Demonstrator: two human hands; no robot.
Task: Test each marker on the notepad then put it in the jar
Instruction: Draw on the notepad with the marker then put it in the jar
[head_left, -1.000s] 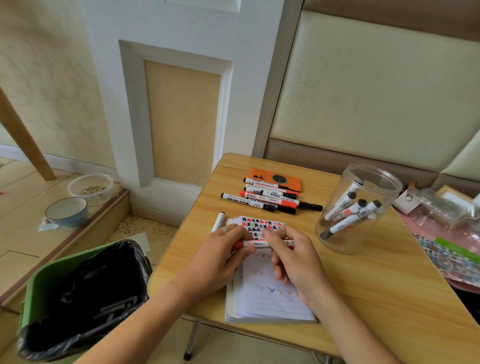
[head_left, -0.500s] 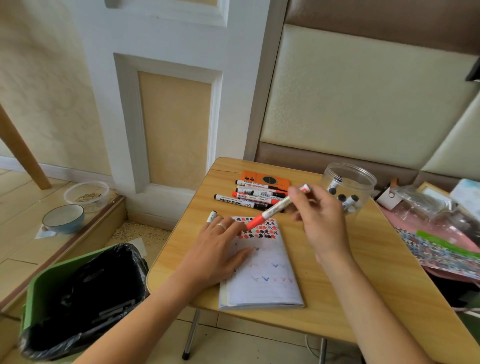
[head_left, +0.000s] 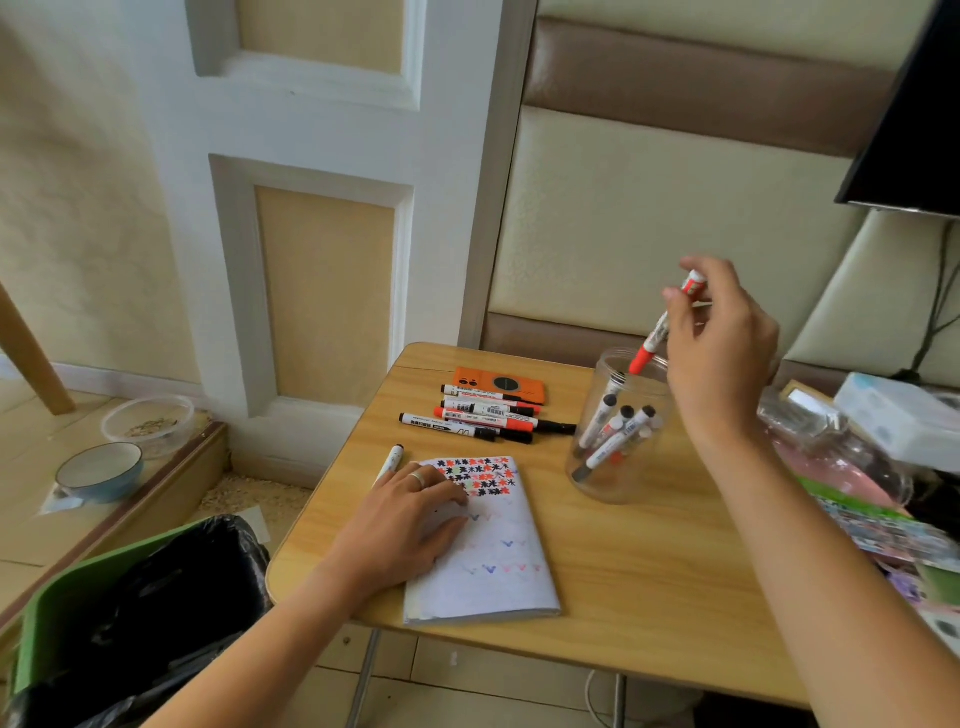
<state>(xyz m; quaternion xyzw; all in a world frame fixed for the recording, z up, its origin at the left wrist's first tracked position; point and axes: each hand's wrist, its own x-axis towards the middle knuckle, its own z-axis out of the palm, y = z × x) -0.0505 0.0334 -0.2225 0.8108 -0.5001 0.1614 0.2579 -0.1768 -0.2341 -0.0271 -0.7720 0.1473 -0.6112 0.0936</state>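
The right hand (head_left: 722, 353) pinches a red marker (head_left: 662, 330) near its top, tilted steeply, capped red end dipping just inside the mouth of the clear jar (head_left: 618, 467) — which already holds several markers leaning against its wall. The left hand (head_left: 400, 525) lies flat with relaxed fingers on the open notepad (head_left: 498, 571), gripping nothing. On the table (head_left: 649, 597), a row of markers (head_left: 483, 415) lies behind the notepad — one more marker (head_left: 390, 460) sits beside the left fingers.

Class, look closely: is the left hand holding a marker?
No: the left hand lies flat on the notepad, while the right hand holds the red marker.
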